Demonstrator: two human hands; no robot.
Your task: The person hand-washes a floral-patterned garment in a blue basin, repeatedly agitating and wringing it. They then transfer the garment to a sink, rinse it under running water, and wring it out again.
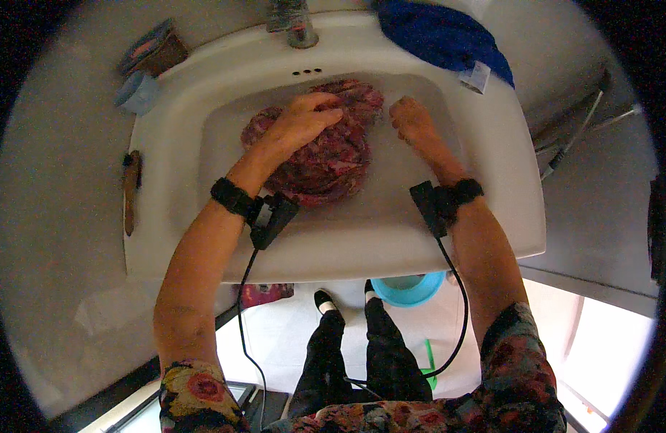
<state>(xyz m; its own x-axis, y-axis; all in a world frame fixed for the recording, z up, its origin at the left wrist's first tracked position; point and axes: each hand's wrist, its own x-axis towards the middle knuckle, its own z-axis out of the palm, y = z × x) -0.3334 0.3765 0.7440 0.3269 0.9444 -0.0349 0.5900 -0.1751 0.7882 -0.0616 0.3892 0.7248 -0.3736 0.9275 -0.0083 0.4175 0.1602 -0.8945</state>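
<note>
A bunched heap of dark red patterned fabric [324,162] lies in the basin of a white sink [333,254]. My left hand [311,116] rests on the upper part of the heap, its fingers bent over the cloth; whether they grip it is not plain. To the right of the fabric, my right hand [411,119] is held over the basin with its fingers curled in, apart from the cloth. Whether something small is inside those fingers is hidden. Both wrists wear black straps with small devices and cables.
A metal faucet [302,35] stands at the back rim. Blue cloth [446,38] with a white tag covers the back right corner. A brush with a wooden handle [131,195] lies on the left edge, near a light blue cup [137,93]. Below is a turquoise basin [408,292].
</note>
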